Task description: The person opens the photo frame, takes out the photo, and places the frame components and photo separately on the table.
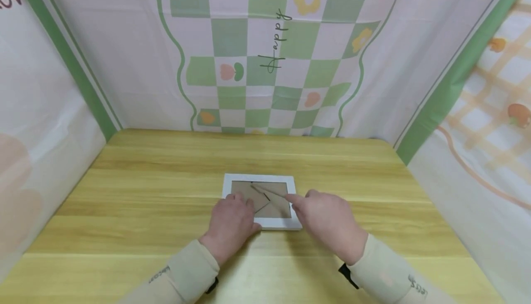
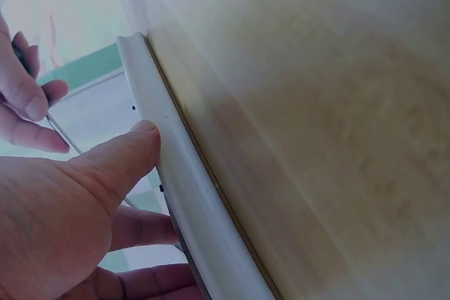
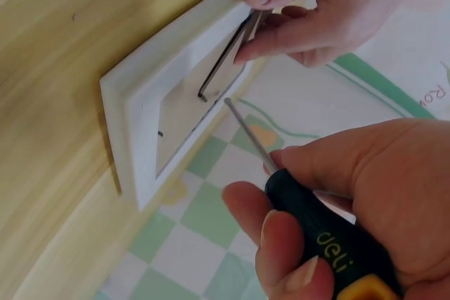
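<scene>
A white picture frame (image 1: 259, 177) lies on the table with its brown backing board (image 1: 278, 209) facing up. My left hand (image 1: 232, 218) holds the frame's near left part; in the left wrist view its thumb (image 2: 119, 163) presses the outer side while fingers reach over the back. My right hand (image 1: 327, 221) grips a screwdriver (image 3: 330, 240) with a dark green and yellow handle marked "deli". Its thin shaft (image 1: 269, 190) extends leftward over the backing, the tip near the far edge. Whether the tip touches is unclear. A thin dark-edged strip (image 3: 225, 61) rises from the backing beside the left fingers.
The wood-grain table (image 1: 166, 165) extends around the frame on all sides. Behind it hangs a green-and-white checked cloth (image 1: 261, 73) with flowers and lettering. More printed cloth (image 1: 489, 156) closes off the left and right sides.
</scene>
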Demonstrator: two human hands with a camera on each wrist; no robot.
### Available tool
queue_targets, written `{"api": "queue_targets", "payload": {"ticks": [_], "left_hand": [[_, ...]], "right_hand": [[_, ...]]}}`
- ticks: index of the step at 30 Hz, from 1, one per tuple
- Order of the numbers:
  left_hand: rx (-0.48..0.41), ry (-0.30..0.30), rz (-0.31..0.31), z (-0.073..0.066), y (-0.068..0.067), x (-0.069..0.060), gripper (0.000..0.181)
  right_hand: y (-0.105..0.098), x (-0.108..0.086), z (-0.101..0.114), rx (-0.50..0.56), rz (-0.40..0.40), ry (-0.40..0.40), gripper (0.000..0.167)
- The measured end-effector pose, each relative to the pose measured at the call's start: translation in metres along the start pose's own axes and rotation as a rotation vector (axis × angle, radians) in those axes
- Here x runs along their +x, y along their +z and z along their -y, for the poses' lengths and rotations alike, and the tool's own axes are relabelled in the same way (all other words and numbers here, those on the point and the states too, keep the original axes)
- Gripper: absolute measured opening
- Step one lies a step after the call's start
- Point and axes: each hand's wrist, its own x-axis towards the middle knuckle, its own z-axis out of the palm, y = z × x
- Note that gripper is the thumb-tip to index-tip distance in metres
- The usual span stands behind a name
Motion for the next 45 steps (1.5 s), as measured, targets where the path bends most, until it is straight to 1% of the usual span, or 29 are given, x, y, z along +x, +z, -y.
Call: {"api": "queue_targets", "payload": {"ticks": [2,5,8,11,13,15,17,19,24,27,30,31,33,38,42,45], "left_hand": [[-0.007,-0.005,-0.010,0.001,0.000,0.000,0.064],[-0.041,-0.005,-0.036,0.003,0.002,0.001,0.067],[-0.114,-0.004,-0.056,0.008,0.004,0.002,0.070],[-0.227,-0.025,-0.032,0.012,0.005,0.002,0.074],[-0.284,-0.041,0.004,0.014,0.006,0.003,0.076],[-0.315,-0.052,0.035,0.016,0.006,0.004,0.077],[-0.317,-0.055,0.063,0.017,0.006,0.006,0.077],[-0.299,-0.053,0.076,0.017,0.006,0.007,0.076],[-0.239,-0.038,0.071,0.018,0.006,0.009,0.074],[-0.214,-0.025,0.071,0.018,0.007,0.010,0.075],[-0.222,-0.014,0.081,0.019,0.007,0.012,0.076],[-0.233,-0.011,0.081,0.019,0.007,0.012,0.076],[-0.261,-0.010,0.085,0.019,0.006,0.013,0.076],[-0.289,-0.013,0.096,0.021,0.004,0.014,0.075],[-0.292,-0.006,0.099,0.021,0.006,0.014,0.076],[-0.289,0.002,0.094,0.020,0.007,0.014,0.077]], "right_hand": [[0.000,-0.001,0.002,-0.026,-0.013,-0.006,0.031],[0.004,-0.002,0.005,-0.071,-0.076,-0.031,0.031],[0.009,-0.002,0.007,-0.106,-0.168,-0.062,0.033],[0.013,-0.003,0.009,-0.126,-0.222,-0.076,0.034],[0.015,-0.003,0.010,-0.132,-0.228,-0.076,0.035],[0.016,-0.004,0.012,-0.141,-0.219,-0.074,0.037],[0.017,-0.004,0.014,-0.149,-0.205,-0.072,0.038],[0.017,-0.005,0.015,-0.153,-0.193,-0.068,0.040],[0.016,-0.006,0.020,-0.151,-0.183,-0.056,0.044],[0.016,-0.006,0.022,-0.149,-0.176,-0.050,0.043],[0.016,-0.006,0.024,-0.154,-0.171,-0.052,0.038],[0.017,-0.006,0.025,-0.158,-0.171,-0.053,0.037],[0.019,-0.007,0.027,-0.152,-0.172,-0.062,0.031],[0.026,-0.010,0.034,-0.129,-0.202,-0.072,0.018],[0.031,-0.012,0.042,-0.126,-0.217,-0.067,0.021],[0.031,-0.012,0.045,-0.123,-0.176,-0.060,0.022]]}}
